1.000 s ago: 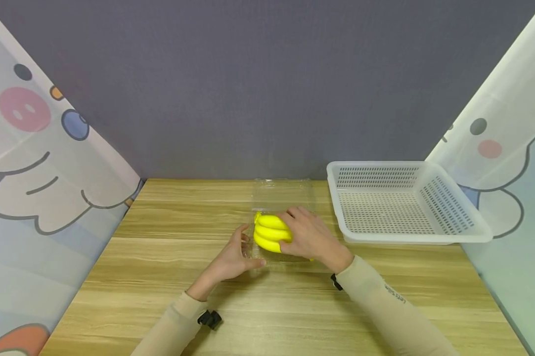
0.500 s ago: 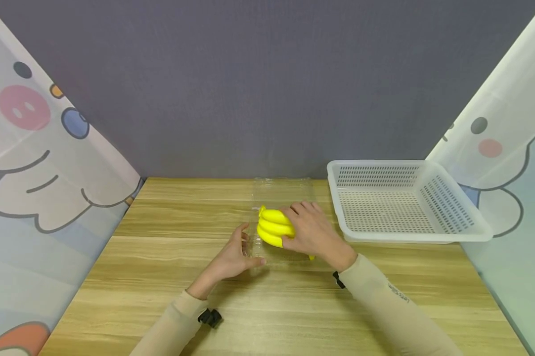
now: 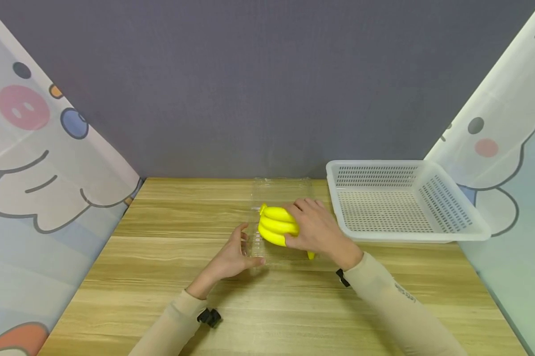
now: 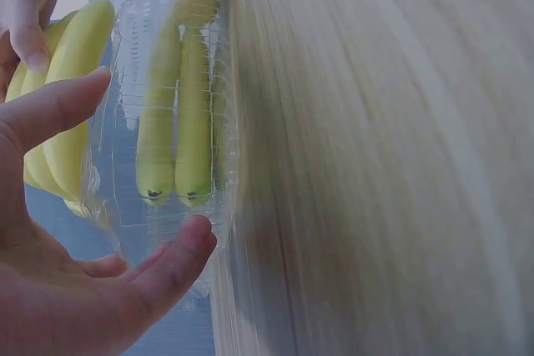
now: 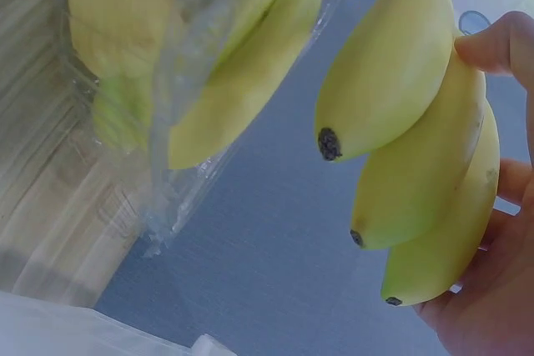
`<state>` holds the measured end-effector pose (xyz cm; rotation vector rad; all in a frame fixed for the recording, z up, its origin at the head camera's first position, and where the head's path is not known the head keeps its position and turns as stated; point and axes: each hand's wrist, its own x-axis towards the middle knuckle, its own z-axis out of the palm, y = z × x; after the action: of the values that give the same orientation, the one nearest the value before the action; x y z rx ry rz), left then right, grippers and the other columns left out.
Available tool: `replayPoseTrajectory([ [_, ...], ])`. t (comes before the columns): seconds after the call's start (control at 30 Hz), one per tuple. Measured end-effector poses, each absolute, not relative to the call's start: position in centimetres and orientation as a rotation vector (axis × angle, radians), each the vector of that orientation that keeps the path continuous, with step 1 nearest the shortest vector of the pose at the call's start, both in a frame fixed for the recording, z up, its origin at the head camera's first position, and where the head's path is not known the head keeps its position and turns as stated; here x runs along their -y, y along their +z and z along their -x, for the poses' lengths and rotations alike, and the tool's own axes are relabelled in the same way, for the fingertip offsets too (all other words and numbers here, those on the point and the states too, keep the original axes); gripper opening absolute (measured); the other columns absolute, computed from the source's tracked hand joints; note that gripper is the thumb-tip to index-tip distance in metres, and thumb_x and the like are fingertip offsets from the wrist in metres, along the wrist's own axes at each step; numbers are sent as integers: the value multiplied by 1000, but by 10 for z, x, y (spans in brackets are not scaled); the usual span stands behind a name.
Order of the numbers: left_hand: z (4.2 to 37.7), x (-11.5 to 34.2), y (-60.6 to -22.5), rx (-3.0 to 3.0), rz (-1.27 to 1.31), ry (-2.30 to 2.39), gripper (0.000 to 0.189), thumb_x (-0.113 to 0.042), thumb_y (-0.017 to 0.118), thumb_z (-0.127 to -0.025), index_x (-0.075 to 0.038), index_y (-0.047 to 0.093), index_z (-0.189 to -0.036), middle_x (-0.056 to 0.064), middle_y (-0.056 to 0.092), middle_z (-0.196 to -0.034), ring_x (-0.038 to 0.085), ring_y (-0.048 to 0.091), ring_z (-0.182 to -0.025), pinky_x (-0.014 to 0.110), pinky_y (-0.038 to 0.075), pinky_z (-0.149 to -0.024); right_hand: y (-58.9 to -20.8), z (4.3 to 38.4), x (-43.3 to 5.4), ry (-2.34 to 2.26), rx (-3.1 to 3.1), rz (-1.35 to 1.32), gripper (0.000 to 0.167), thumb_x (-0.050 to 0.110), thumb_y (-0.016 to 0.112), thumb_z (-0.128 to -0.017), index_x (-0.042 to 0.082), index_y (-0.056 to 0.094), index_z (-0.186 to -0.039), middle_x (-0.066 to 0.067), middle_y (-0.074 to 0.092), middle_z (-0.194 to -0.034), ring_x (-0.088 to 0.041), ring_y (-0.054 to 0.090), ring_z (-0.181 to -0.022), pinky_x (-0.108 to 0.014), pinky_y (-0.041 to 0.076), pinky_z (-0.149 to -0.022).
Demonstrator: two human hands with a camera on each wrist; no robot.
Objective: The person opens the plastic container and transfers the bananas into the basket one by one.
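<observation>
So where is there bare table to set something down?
Bare table lies left of the left hand, between the sleeves, and in front of the white basket. Crowded: around the clear container, where the right hand holds a banana bunch.

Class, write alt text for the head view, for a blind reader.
A person's right grip holds bananas over an open clear box on a table; the left grip is at the box's left side. A white basket stands to the right.
</observation>
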<state>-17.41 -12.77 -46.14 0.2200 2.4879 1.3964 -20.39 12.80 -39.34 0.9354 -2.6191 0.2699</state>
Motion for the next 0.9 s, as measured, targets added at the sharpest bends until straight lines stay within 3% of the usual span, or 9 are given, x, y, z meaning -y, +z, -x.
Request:
replayPoseTrajectory([
  [0.33,175,128,-463,-2483,-216,1408,115,-28,91,-76,-8,16,-161,17,43,-137,32,50,-118,47,48,-94,-385,202,-133,292,2589,-906,63,41,72,-75,8,66,-128,-6,64,-101,-24,52,-87,-40,41,-77],
  [0.9,174,129,-463,-2485,-221,1405,116,-30,91,-75,-7,16,-161,20,42,-141,34,49,-122,49,48,-96,-366,203,-145,354,2494,-898,58,36,72,-72,3,69,-120,-10,66,-102,-30,59,-91,-43,48,-78],
])
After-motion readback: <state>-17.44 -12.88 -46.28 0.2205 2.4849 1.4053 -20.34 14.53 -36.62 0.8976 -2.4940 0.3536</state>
